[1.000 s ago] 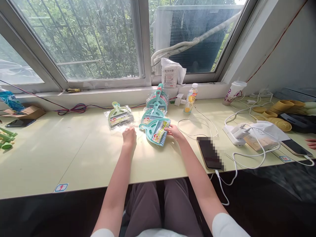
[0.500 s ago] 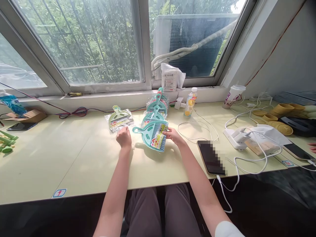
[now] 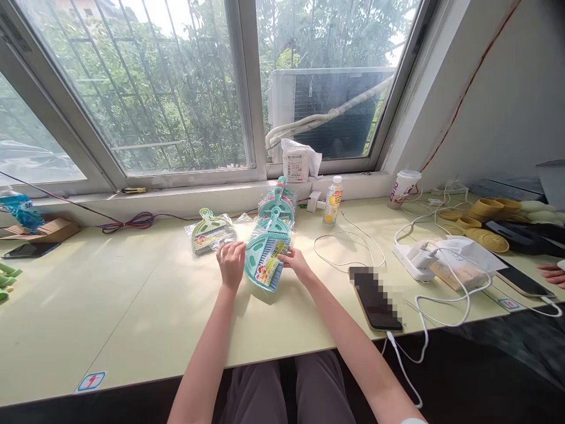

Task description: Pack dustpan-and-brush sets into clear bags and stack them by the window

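A teal mini dustpan and brush set (image 3: 260, 259) with a yellow printed label is held up over the table, tilted with its bristles to the right. My right hand (image 3: 296, 263) pinches its label edge on the right. My left hand (image 3: 231, 263) is closed at the handle end on the left, and its fingers hide the handle. Just behind stand more teal dustpan sets (image 3: 276, 219) in clear wrap, one behind another. To the left, behind my left hand, lies a green dustpan set (image 3: 212, 231) in clear plastic.
A drink bottle (image 3: 332, 201) stands behind my right hand, with a white cable (image 3: 315, 247) looping before it. Further right are a phone (image 3: 375, 303), a power strip (image 3: 414, 264) and a paper cup (image 3: 404, 189). Another person's hand (image 3: 551, 274) shows at the right edge.
My left hand has moved right, from a fist beside the dustpan to its handle. The set has shifted slightly left. The view has tilted up a little.
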Demonstrator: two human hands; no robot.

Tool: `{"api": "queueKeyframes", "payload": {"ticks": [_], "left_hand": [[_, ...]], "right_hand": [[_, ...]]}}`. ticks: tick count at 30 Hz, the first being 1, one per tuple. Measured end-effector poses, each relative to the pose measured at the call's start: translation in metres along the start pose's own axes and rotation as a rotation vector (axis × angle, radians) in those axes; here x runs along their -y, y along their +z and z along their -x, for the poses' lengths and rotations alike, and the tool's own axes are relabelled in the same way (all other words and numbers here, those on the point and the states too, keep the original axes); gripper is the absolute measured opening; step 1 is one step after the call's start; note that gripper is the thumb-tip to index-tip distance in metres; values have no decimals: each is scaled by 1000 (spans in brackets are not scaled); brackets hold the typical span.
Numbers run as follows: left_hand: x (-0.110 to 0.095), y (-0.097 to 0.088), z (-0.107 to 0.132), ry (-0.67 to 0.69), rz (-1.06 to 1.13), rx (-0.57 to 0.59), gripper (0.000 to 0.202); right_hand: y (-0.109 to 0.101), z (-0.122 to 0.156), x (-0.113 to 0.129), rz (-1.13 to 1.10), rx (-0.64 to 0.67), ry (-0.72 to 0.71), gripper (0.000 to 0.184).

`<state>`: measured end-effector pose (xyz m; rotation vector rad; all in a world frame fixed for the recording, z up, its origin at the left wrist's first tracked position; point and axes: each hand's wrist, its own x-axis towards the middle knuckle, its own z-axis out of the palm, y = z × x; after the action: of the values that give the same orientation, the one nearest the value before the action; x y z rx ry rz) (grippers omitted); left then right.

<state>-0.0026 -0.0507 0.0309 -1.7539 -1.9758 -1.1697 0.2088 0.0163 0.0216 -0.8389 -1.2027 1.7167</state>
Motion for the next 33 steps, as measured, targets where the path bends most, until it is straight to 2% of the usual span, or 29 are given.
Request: {"api": "queueKeyframes", "payload": {"ticks": [2, 4, 6, 8, 10, 12, 14, 17, 20, 22, 24, 27, 29, 33], "left_hand": [[-9, 0, 2, 5, 4, 0, 29], [-18, 0, 3, -77, -9, -85, 30], [-21, 1, 1, -247, 34, -226, 59], [-16, 3, -3, -416, 221, -281, 85], [-7, 6, -9, -511, 549, -150, 83], [2, 11, -14, -552, 894, 83, 72], [7, 17, -14, -588, 1122, 235, 67], [2, 24, -10, -578, 1288, 385, 62], [-10, 28, -4, -551, 1329, 584, 59], [-17, 31, -3, -537, 1339, 609, 60], [-21, 33, -4, -530, 1354, 528, 63], [-21, 35, -5, -598, 1350, 409, 62], [-20, 33, -4, -641, 1338, 445, 60], [-24, 30, 0, -661, 1327, 660, 60]], "right_hand": [[4, 0, -4, -34, -54, -14, 40], [7, -1, -8, -85, -109, -29, 39], [10, -2, -9, -129, -139, -40, 38], [11, -2, -9, -156, -148, -48, 36], [12, -2, -8, -175, -139, -55, 34], [12, -2, -7, -189, -120, -61, 33], [11, -2, -7, -199, -125, -69, 32], [10, -3, -8, -217, -197, -93, 28], [8, -4, -9, -255, -281, -136, 24], [8, -5, -9, -270, -303, -148, 23], [8, -6, -8, -267, -278, -138, 24], [10, -6, -7, -256, -218, -125, 25], [12, -5, -8, -258, -224, -139, 26], [14, -3, -12, -289, -344, -200, 31]]}}
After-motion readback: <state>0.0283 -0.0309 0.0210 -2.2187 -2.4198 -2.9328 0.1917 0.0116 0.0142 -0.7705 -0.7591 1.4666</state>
